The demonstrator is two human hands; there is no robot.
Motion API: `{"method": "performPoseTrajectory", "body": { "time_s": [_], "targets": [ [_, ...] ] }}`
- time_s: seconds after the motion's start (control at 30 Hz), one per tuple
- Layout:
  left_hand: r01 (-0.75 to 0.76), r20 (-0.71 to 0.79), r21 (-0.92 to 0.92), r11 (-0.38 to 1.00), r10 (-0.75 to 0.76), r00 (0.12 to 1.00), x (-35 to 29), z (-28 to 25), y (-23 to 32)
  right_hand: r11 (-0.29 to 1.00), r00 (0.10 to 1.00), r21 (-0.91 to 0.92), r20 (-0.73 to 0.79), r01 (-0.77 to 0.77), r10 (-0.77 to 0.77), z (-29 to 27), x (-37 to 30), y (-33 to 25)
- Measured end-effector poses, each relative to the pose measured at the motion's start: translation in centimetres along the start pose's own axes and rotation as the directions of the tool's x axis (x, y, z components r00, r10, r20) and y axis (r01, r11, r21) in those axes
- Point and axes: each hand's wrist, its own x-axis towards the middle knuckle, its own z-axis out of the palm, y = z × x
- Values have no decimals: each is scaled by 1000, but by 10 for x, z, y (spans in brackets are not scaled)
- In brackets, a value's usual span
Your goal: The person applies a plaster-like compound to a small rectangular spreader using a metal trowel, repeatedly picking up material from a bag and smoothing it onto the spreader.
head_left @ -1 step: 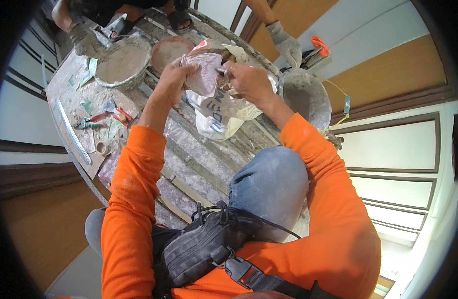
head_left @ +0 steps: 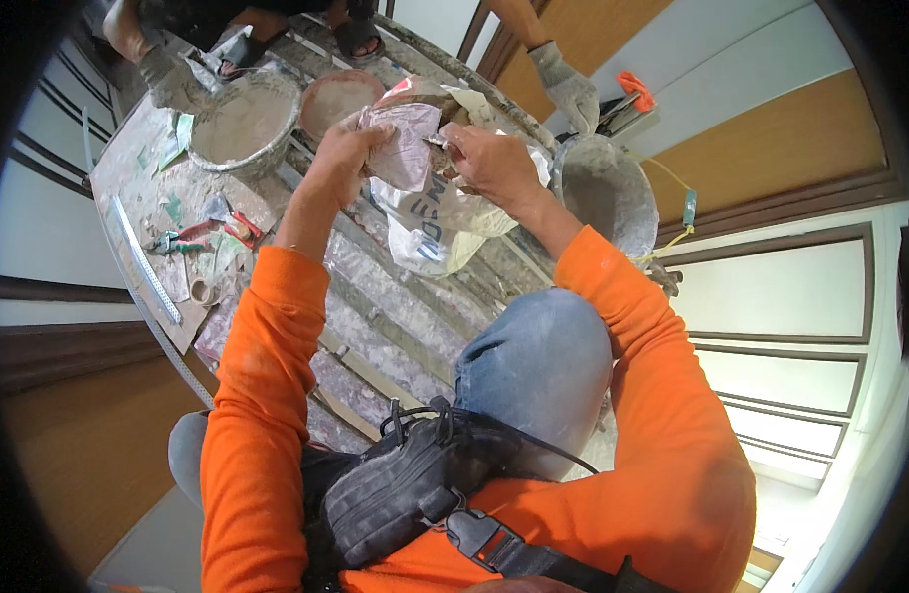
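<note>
My left hand [head_left: 354, 158] is closed on a crumpled pale pink sheet [head_left: 405, 148], pinching its left side between thumb and fingers. Close to the sheet's right edge, my right hand [head_left: 489, 166] is closed, with its thumb and fingertips pressed together. A small light-coloured bit shows at those fingertips, too small to name. Beneath both hands lies a white sack [head_left: 430, 232] with blue lettering, its mouth crumpled and partly hidden by the hands and the sheet.
Plaster-smeared slatted boards [head_left: 375, 287] lie below me. Buckets stand left [head_left: 242, 124] and right [head_left: 608, 188], with a reddish basin [head_left: 338, 99] between. Red-handled pliers [head_left: 239, 229] and a perforated metal strip [head_left: 143, 259] lie left. Another person's gloved hand [head_left: 571, 94] hangs above the right bucket.
</note>
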Motion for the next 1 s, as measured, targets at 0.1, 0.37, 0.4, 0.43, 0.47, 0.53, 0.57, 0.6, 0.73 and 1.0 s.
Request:
{"method": "performPoseTrajectory", "body": {
  "time_s": [0.1,0.37,0.4,0.43,0.47,0.53,0.57,0.6,0.73,1.0],
  "targets": [
    [10,-8,-33,999,-10,1000,-7,-1,2,1000,1000,7,-26,1,-1,2,-1,-1],
    [30,47,27,999,-32,998,-8,-1,6,989,990,57,-2,-138,138,12,1,39],
    [36,47,27,999,-37,998,-6,-4,6,982,986,110,-45,-153,159,14,5,40],
    [43,57,5,999,-43,997,-4,-6,4,973,980,162,-87,-166,182,15,7,41],
    [50,68,-17,999,-49,997,-2,-6,2,896,957,351,2,-272,290,16,8,43],
    [68,60,-36,997,-66,996,-3,-8,-1,602,872,644,240,-472,427,6,17,31],
    [76,48,-33,997,-75,996,-6,-4,-4,464,871,753,297,-466,391,0,18,24],
    [81,36,-30,996,-80,996,-9,-2,-3,312,874,836,343,-452,345,-10,18,11],
    [165,87,-152,975,-153,984,-8,3,-5,148,897,891,400,-428,189,-24,21,-1],
    [32,263,10,999,-34,964,-6,-8,9,-73,694,892,396,-446,602,-17,28,3]
  ]
}}
